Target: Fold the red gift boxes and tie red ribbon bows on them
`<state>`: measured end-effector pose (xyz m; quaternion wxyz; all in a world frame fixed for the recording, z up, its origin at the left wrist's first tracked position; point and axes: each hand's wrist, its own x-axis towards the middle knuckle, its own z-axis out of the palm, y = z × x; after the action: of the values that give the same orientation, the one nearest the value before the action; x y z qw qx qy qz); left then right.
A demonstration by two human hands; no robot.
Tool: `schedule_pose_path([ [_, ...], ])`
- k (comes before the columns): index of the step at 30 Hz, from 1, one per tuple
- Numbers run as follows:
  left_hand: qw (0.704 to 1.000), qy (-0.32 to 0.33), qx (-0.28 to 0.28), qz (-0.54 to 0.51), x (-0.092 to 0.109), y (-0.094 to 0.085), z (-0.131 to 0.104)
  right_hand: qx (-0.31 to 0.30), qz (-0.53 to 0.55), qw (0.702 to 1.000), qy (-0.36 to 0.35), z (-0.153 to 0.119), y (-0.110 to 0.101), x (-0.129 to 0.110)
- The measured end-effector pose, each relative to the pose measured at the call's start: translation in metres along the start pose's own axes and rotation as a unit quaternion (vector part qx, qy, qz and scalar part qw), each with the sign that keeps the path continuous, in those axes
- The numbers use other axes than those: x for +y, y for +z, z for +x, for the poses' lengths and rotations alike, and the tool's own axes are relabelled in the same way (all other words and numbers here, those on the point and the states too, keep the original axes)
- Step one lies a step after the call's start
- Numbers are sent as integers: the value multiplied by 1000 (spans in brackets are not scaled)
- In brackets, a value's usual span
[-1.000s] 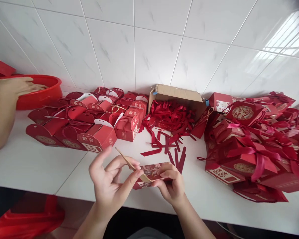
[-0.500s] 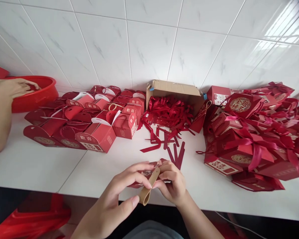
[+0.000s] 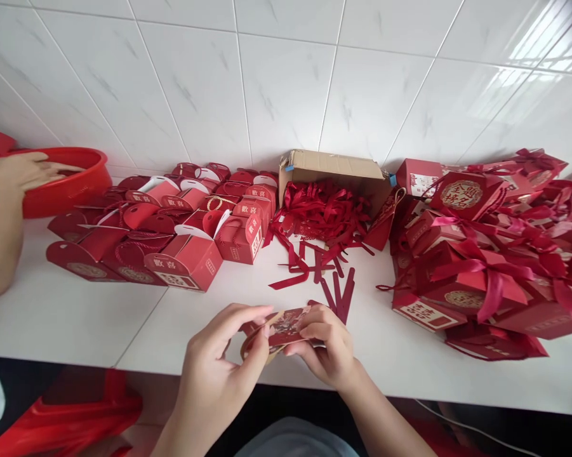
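Note:
Just above the table's front edge, a small red gift box [image 3: 289, 325] with a printed picture on top sits between my hands. My right hand [image 3: 331, 346] grips its right side, fingers on top and thumb below. With thumb and fingers closed, my left hand [image 3: 226, 355] pinches a curved tan strap [image 3: 274, 351] at the box's left side. Part of the strap is hidden by the fingers. Beyond the right hand lie several loose dark red strips [image 3: 346, 296], near a tangle of red ribbons [image 3: 326, 209] spilling from a cardboard carton [image 3: 336, 162].
Rows of red gift boxes [image 3: 183, 260] stand on the left of the white table [image 3: 190, 320]. A heap of ribbon-tied boxes [image 3: 476, 273] covers the right. At far left, another person's hand [image 3: 16, 170] is over a red basin [image 3: 71, 190]. A tiled wall [image 3: 286, 95] rises behind.
The folded tan strap has turned from pointing toward me to lying curved against the box's left side. My left hand has closed around it. The other person's hand shifted slightly over the basin.

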<state>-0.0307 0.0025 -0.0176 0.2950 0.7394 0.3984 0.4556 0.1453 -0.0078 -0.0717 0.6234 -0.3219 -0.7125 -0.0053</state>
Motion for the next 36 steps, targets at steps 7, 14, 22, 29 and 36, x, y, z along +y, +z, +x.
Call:
schedule_pose_path([
  [7,995,-21,-84,-48,2,1,4,-14,-5,1000,13,-2,0,0],
  [14,996,-21,-82,-41,7,2,6,-15,4,1000,13,-1,0,-1],
  [22,994,-34,-94,-40,5,3,5,-16,0,1000,15,0,0,0],
  [29,990,-29,-134,-27,3,1,3,-16,-3,1000,15,-2,1,1],
  [36,976,9,-203,-83,-6,-8,-1,0,-13,1000,-13,-1,-4,1],
])
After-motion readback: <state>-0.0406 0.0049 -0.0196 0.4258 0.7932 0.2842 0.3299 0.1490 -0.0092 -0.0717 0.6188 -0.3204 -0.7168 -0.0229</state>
